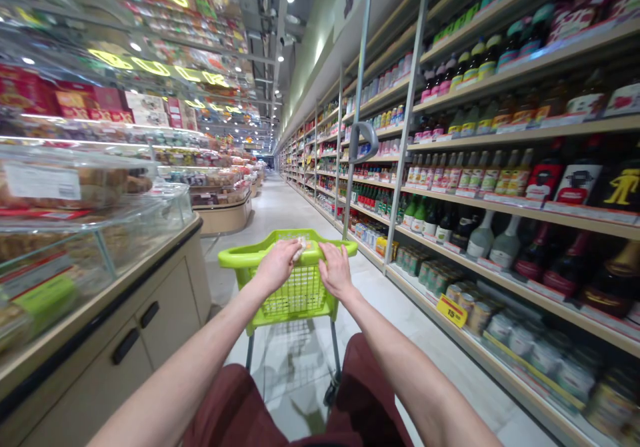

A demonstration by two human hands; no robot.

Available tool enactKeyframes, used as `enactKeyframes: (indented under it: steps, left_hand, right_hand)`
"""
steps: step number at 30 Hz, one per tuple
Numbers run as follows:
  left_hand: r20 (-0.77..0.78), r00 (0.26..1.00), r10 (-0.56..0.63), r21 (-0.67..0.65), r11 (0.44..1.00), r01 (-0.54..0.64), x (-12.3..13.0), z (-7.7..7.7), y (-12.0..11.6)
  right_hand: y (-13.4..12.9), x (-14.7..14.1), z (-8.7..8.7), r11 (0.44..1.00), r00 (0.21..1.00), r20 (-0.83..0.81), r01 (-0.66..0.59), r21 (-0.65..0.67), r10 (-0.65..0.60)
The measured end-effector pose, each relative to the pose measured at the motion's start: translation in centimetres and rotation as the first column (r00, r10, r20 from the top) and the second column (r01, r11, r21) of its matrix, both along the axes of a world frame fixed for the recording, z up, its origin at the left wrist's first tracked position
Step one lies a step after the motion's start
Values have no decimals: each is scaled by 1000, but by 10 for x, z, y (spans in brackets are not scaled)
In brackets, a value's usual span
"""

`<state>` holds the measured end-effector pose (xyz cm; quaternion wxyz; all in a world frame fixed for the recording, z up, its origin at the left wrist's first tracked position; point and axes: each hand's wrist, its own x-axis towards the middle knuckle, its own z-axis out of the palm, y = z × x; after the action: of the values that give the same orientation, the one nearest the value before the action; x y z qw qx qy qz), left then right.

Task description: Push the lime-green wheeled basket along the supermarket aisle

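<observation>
A bright green shopping cart (290, 293) stands in front of me in the aisle, with a handle bar across its near edge. My left hand (279, 262) is closed over the middle of the handle, and something small and white shows at its fingers, too small to make out. Just to the right, my right hand (336, 267) rests with its fingers curled over the same bar. What the basket holds is hidden.
Shelves of bottles and cans (500, 167) line the right side, with a yellow price tag (451, 311) low down. A counter with packaged food (165, 287) runs along the left. The tiled aisle (273, 197) stretches ahead past a rounded display stand (225, 219).
</observation>
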<state>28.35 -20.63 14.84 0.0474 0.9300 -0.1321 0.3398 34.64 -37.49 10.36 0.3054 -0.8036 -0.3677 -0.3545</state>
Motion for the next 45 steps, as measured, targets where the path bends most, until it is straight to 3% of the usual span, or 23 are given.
enactKeyframes:
  steps: [3,5,8,12,14,16,18,21,23,26,30,32,34,37,41,45]
  left_hand:
    - [17,989,144,-60,988,-143,-8,1,31]
    - [14,973,231,-117,967,-228,-11,1,38]
    - [8,980,196,-129,973,-194,-7,0,20]
    - [54,996,75,-38,997,-73,2,-1,-24]
    - [57,998,18,15,1000,-19,2,-1,-29]
    - [50,999,-11,46,999,9,-4,-1,-16]
    - [35,999,27,37,999,-29,-13,-1,11]
    - [-31,970,242,-64,968,-244,-26,0,53]
    - [-79,939,335,-135,930,-343,-28,2,62]
    - [-83,962,259,-164,949,-269,-19,7,37]
    - [-90,994,62,-66,996,-68,0,14,-27]
    - [-87,996,21,-19,1000,-23,3,16,-42]
    - [-73,997,11,24,1000,-9,-1,16,-33]
    - [-58,996,63,29,998,-62,-14,11,12]
    - [-87,952,293,-97,949,-301,-27,5,66]
    - [-137,937,321,-84,939,-334,-25,6,55]
  right_hand:
    - [-1,1,-1,1000,1000,12,-16,-9,16]
    - [2,0,-1,1000,1000,4,1,12,-1]
    - [9,-4,5,997,998,-38,52,60,-50]
    - [17,-8,16,998,997,-70,32,51,-28]
    - [17,-9,19,999,998,-55,18,35,-16]
    - [13,-7,18,999,998,-55,45,23,-43]
    - [6,-4,15,998,996,-65,63,-12,-63]
    - [0,-1,10,997,997,-54,44,-61,-47]
    - [2,-1,9,998,997,-59,45,-36,-47]
    - [7,-3,11,998,995,-83,56,22,-54]
    - [9,-6,12,999,997,-78,24,32,-21]
    - [7,-5,11,999,998,-68,0,32,2]
    - [4,-2,9,999,998,-61,-15,52,18]
    - [2,3,7,994,997,-63,-42,105,48]
    - [0,10,6,985,992,-74,-90,144,101]
    - [-3,19,6,985,990,-88,-99,141,112]
